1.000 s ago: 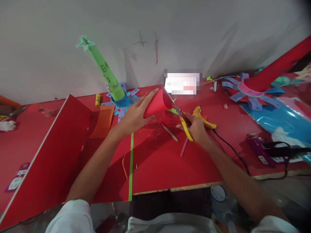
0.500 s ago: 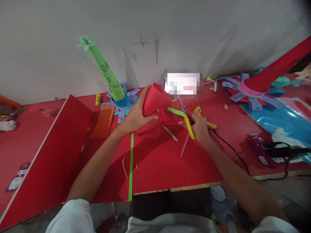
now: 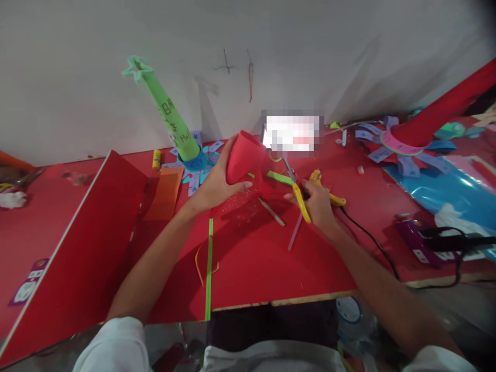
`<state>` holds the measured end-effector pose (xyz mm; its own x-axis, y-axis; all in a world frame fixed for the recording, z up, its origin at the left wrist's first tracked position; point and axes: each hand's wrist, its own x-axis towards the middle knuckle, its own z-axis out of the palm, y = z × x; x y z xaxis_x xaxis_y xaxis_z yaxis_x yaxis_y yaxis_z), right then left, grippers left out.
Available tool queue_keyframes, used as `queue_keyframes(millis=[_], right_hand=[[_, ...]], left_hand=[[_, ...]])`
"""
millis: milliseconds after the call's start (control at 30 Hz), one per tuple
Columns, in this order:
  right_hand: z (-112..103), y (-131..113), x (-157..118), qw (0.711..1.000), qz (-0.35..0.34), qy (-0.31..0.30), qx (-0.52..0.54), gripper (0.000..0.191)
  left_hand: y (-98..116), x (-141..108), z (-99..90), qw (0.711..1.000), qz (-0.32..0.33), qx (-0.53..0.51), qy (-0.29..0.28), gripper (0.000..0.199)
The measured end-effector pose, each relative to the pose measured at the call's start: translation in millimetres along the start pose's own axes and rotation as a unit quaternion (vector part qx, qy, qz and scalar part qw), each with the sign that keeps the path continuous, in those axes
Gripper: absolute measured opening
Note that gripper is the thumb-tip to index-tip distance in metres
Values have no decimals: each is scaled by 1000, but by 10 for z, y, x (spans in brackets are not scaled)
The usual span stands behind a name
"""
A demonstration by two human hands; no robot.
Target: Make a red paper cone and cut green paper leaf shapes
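Note:
My left hand (image 3: pixel 217 181) is wrapped round a red rolled tube (image 3: pixel 246 157), apparently of foam or paper, held tilted above the red table. Scissors with yellow handles (image 3: pixel 299 199) are in my right hand (image 3: pixel 320 204), their blades pointing up and away, a short way right of the tube. A yellow glue gun (image 3: pixel 315 178) lies just behind my right hand, partly covered by it. Below the tube, a pencil (image 3: pixel 272 213) and small scraps rest on the table. A bright green strip (image 3: pixel 279 178) lies between the tube and the scissors.
A green cone tower (image 3: pixel 174 119) with a star top stands at the back left, near a glue stick (image 3: pixel 156 159) and an orange sheet (image 3: pixel 165 196). A red board (image 3: pixel 85 243) leans at left. A red tower (image 3: pixel 437 111) and a purple box (image 3: pixel 420 243) are at right.
The red tube in my left hand has shifted slightly left and tilted a little. My right hand and the scissors have hardly moved.

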<state>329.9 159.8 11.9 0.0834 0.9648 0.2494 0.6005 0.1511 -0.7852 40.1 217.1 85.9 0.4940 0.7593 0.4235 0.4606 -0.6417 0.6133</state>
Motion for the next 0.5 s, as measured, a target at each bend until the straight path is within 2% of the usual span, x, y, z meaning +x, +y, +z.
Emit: queue_keyframes(millis=[167,367,500], right_hand=[[-2,-15,-6,1000,-8,8,-6,65],[-5,-17,-12,999,-26,17,-9,64],[-4,-12,-10,1000,-20,13,-7,63]], left_hand=[[-9,-1,14,1000,-9,-19,-1,111],[-79,-12,37,993,-57,-96,25,102],[-74,-12,22,992,-68,-100,29,101]])
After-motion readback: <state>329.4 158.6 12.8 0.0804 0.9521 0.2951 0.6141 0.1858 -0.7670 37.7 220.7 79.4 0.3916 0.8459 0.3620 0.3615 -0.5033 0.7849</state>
